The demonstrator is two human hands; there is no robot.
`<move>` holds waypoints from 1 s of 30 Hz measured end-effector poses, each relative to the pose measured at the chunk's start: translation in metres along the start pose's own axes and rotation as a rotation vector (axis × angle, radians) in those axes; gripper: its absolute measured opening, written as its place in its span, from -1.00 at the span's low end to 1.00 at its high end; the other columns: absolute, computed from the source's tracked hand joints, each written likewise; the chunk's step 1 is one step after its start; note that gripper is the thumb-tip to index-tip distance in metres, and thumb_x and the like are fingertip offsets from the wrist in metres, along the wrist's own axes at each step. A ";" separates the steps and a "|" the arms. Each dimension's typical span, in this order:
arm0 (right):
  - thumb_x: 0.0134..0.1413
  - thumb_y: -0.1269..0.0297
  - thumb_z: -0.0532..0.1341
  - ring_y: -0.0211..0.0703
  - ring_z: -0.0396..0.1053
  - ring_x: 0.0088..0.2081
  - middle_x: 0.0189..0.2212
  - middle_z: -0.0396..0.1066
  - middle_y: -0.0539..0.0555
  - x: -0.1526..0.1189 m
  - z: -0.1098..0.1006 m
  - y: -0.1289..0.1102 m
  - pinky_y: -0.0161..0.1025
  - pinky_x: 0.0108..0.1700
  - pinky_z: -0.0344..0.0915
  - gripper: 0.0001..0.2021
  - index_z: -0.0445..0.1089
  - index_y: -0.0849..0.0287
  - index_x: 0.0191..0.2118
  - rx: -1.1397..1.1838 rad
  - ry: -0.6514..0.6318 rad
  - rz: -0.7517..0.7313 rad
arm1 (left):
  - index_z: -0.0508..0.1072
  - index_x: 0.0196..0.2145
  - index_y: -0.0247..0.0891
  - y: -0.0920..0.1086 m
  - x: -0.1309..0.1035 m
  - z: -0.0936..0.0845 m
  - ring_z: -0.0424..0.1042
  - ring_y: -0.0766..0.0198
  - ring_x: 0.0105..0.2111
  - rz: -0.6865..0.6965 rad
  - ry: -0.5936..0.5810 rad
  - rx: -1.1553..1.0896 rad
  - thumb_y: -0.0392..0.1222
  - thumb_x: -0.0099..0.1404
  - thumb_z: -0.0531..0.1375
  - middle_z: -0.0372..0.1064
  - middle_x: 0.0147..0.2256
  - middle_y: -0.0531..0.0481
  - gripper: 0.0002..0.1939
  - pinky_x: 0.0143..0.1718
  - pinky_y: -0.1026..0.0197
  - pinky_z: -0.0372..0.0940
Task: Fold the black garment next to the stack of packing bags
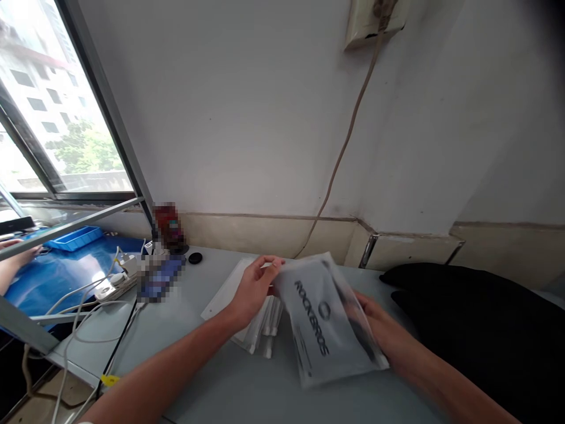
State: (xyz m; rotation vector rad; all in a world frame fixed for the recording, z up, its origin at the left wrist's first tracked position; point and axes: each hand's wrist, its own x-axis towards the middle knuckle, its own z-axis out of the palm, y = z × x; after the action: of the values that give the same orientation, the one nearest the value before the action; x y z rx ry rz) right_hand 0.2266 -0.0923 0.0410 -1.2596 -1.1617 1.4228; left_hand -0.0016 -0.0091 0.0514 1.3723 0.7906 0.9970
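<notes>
My left hand (260, 282) pinches the upper left edge of a translucent plastic bag (309, 324) printed with "ROCKBROS" and a round mark. The bag is tilted above the table. At its right side is my right hand (375, 318), its fingers bent and partly covered by the cloudy film. Something dark shows through the film beside those fingers, too blurred to name. Beneath and behind my left hand, a stack of similar plastic bags (265, 333) lies on the grey table (212, 383).
A black cloth item (477, 330) covers the table's right side. At the left are a power strip (119, 282), white cables (83, 318) and a small black disc (195, 258). Beyond the metal frame (75, 227), another person's hand (22, 253) is near a blue tray (77, 238).
</notes>
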 end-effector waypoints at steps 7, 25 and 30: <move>0.06 -0.16 0.42 0.25 0.60 -0.04 -0.04 0.66 0.20 0.007 -0.002 0.016 0.07 0.07 0.52 -0.41 0.57 0.12 0.11 0.071 0.135 -0.037 | 0.43 0.00 -0.24 -0.013 -0.009 0.002 0.46 0.10 -0.06 -0.065 -0.279 0.053 0.30 0.44 0.17 0.45 -0.02 -0.19 -0.48 -0.04 0.08 0.38; 0.13 -0.17 0.34 0.20 0.25 0.37 0.33 0.37 0.09 0.020 -0.019 0.018 -0.02 0.22 0.48 -0.43 0.40 -0.11 0.21 0.197 0.709 -0.317 | 0.31 -0.01 -0.22 0.022 0.031 -0.062 0.46 0.20 -0.44 0.102 0.263 0.488 0.27 0.43 0.10 0.47 -0.36 -0.01 -0.51 -0.46 0.26 0.25; 0.10 -0.16 0.35 0.26 0.50 0.17 0.07 0.59 0.17 0.023 -0.026 0.028 -0.01 0.07 0.60 -0.52 0.45 -0.01 0.05 0.083 0.743 -0.205 | 0.27 0.14 -0.27 0.035 0.032 -0.106 0.56 -0.01 -0.20 -0.138 0.104 1.089 -0.01 0.48 -0.02 0.55 -0.15 -0.22 -0.60 -0.24 0.11 0.36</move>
State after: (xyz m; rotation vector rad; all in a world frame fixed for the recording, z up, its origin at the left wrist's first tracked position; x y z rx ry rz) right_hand 0.2495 -0.0717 0.0085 -1.3886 -0.6820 0.7291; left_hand -0.0891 0.0615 0.0817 2.1285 1.6109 0.4994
